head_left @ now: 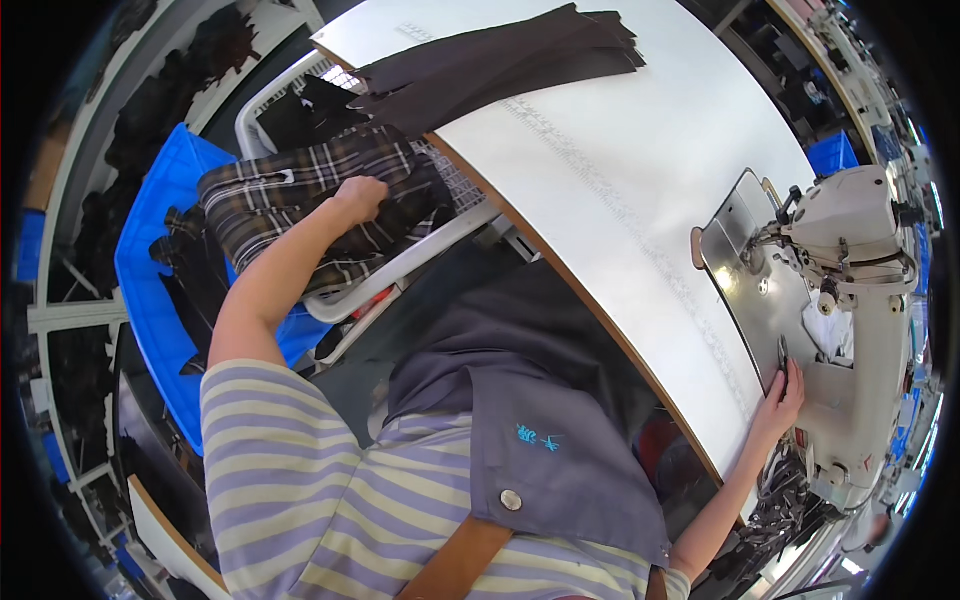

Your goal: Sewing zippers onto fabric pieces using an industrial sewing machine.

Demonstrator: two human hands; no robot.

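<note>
My left hand (362, 199) is closed, its fingers curled into a folded plaid cloth (265, 205) in brown, black and white. This cloth lies in a stack over a white plastic basket (400, 255) left of the table. On the right, my right hand (780, 405) rests at the metal bed of a sewing machine (850, 225). Between its fingers is a small dark metal tool (783, 350) that looks like thread snips. The machine's needle area stands beyond that hand, with no cloth under it.
Dark cut fabric strips (500, 65) lie across the far end of the white table (620, 190). A blue bin (150, 220) with dark cloth stands left of the basket. Dark patterned cloth (785, 495) hangs by the table edge near my right forearm.
</note>
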